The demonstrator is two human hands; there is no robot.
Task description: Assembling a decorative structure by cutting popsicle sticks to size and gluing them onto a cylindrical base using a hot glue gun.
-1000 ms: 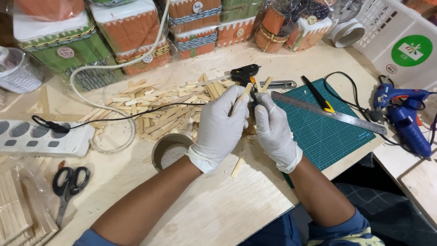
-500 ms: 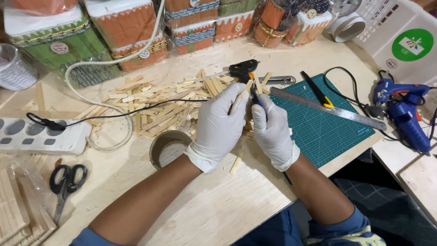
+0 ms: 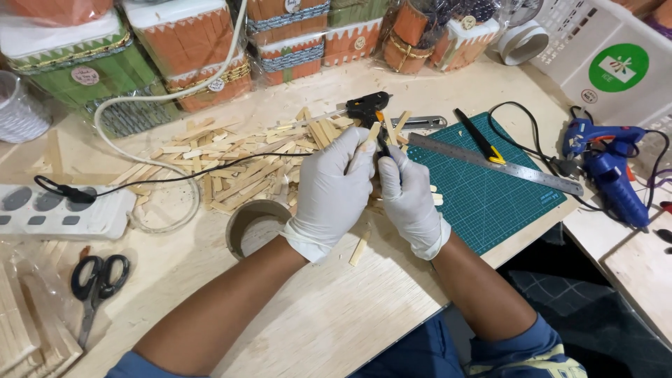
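Note:
Both of my hands wear white gloves and meet over the wooden table [image 3: 336,322]. My left hand [image 3: 332,189] pinches a flat wooden stick [image 3: 372,131] that points up and away. Right beside it, touching it, my right hand [image 3: 409,199] is closed around the dark handle of a black glue gun [image 3: 367,106] with an orange trigger. A pile of loose wooden sticks [image 3: 231,164] lies just behind and left of my hands. One stick [image 3: 360,246] lies below my hands.
A green cutting mat [image 3: 490,192] carries a steel ruler [image 3: 500,164] and a yellow-black cutter [image 3: 479,136]. A blue glue gun [image 3: 609,164] lies right. A tape roll [image 3: 252,224], power strip [image 3: 63,210], scissors [image 3: 94,283] and decorated boxes [image 3: 189,49] surround the area.
My hands stay pressed together at the same spot with the stick and glue gun. Only the camera view has drifted slightly.

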